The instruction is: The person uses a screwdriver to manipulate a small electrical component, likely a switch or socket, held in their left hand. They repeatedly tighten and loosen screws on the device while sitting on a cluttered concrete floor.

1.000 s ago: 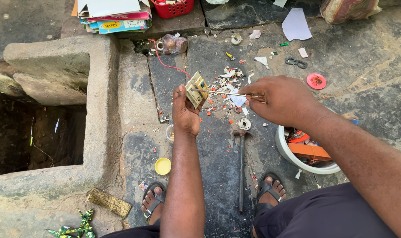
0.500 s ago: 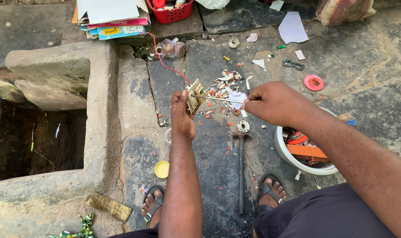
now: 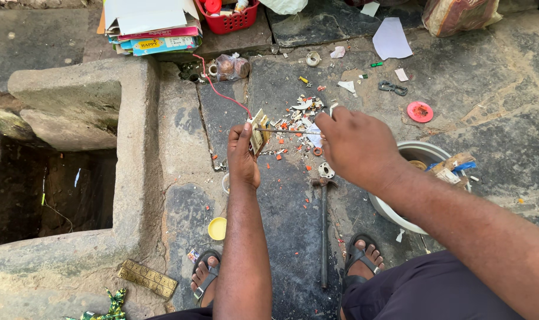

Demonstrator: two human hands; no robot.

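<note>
My left hand [image 3: 243,155] is closed around one small yellowish component [image 3: 258,131] and holds it upright above the stone floor [image 3: 488,106]. One red wire [image 3: 221,93] runs from this component toward the stack of books [image 3: 154,26]. My right hand [image 3: 355,145] is closed on one thin metal rod [image 3: 284,130], and the tip of the rod touches the component. Under my hands I see one hammer [image 3: 324,219] lying between my two sandalled feet, its head near a scatter of small red and white fragments [image 3: 302,115]. I count one yellow cap [image 3: 217,228] beside my left foot [image 3: 205,275], one red lid [image 3: 420,111] further right, and one white bowl [image 3: 394,207] partly hidden by my right forearm.
</note>
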